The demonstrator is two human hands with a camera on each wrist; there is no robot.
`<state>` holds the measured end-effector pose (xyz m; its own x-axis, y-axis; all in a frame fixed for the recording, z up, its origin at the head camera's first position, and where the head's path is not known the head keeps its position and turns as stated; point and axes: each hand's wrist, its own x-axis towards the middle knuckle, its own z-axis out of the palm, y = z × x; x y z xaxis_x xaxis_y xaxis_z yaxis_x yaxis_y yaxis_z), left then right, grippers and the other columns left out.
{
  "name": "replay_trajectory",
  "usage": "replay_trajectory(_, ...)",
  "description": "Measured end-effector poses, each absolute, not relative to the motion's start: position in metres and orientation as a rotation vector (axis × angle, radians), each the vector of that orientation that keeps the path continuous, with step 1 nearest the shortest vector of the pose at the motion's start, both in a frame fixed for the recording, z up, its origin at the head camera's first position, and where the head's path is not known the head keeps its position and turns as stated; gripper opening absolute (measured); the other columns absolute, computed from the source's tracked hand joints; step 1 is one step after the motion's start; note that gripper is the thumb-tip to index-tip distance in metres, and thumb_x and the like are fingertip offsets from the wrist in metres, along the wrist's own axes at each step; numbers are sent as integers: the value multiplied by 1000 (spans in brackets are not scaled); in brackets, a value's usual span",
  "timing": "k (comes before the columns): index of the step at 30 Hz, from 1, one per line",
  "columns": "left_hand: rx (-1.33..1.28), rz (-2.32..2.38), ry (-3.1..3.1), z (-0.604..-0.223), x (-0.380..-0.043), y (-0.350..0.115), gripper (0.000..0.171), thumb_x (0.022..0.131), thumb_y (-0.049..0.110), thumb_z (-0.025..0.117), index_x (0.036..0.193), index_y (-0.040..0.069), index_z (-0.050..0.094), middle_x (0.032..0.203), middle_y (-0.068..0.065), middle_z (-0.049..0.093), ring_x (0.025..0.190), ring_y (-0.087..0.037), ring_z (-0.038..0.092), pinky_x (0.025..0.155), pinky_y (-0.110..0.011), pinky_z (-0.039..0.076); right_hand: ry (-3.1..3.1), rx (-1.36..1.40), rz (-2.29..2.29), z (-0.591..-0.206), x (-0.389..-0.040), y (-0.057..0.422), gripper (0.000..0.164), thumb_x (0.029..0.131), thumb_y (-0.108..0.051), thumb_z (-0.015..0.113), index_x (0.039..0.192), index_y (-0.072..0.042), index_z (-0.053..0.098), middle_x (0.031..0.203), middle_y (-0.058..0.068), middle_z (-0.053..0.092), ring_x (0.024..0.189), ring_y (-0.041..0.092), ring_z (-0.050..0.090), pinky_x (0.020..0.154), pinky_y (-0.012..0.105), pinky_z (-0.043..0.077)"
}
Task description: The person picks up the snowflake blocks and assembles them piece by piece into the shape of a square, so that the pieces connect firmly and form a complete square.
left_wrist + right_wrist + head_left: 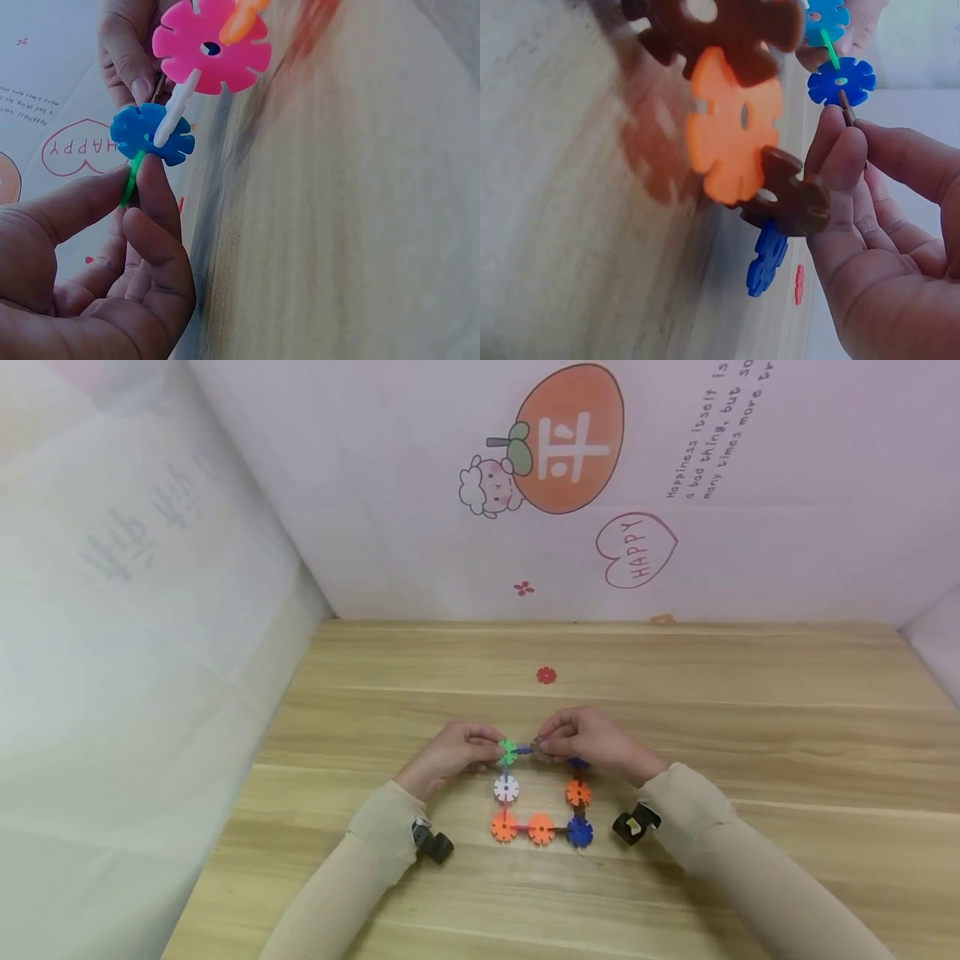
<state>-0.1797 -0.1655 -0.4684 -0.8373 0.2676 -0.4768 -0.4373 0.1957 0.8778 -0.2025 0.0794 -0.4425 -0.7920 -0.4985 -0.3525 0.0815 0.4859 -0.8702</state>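
Notched plastic discs are slotted together into a rough square between my hands. My left hand (463, 747) pinches a green disc (507, 752) at the far left corner, thumb against fingertips. With thumb and fingers, my right hand (588, 739) pinches a brown disc (848, 111), seen edge-on in the right wrist view. A blue disc (841, 81) joins the green and brown ones. Down the left side run a light blue disc (176, 139), a white disc (506, 788) and a pink disc (214, 64). Below my right hand, a dark blue disc (767, 259) ends the right side's run.
Orange discs (541, 828) and a blue corner disc (580, 832) form the near side. Another orange disc (578, 792) sits on the right side. A loose red disc (546, 676) lies farther back on the wooden table (750, 735), before a printed white cloth (420, 560).
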Motion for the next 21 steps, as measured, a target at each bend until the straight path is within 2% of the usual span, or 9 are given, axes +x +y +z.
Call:
replay_trajectory(8,-175,1722,1938,-471,-180,-163,24,88,6,71,111,1,68,91,-5,74,77,-11,67,66,-22,55,2113,-298,-1345,-443,-199,76,21,94,-10,65,112,1,64,97,11,73,86,21,69,77,31,59)
replay_trajectory(16,-192,1732,1947,-467,-178,-159,27,88,3,70,114,-1,67,95,-9,73,78,-12,67,70,-22,56,2021,-238,-1485,-443,-199,76,22,93,-3,64,112,8,60,95,14,73,87,23,71,78,33,61)
replay_trajectory(21,-191,1739,1932,-467,-180,-160,26,88,4,70,114,0,67,95,-9,73,80,-12,67,69,-22,55,2009,-268,-1455,-447,-202,80,25,95,-8,63,115,6,60,100,15,73,91,23,72,82,34,60)
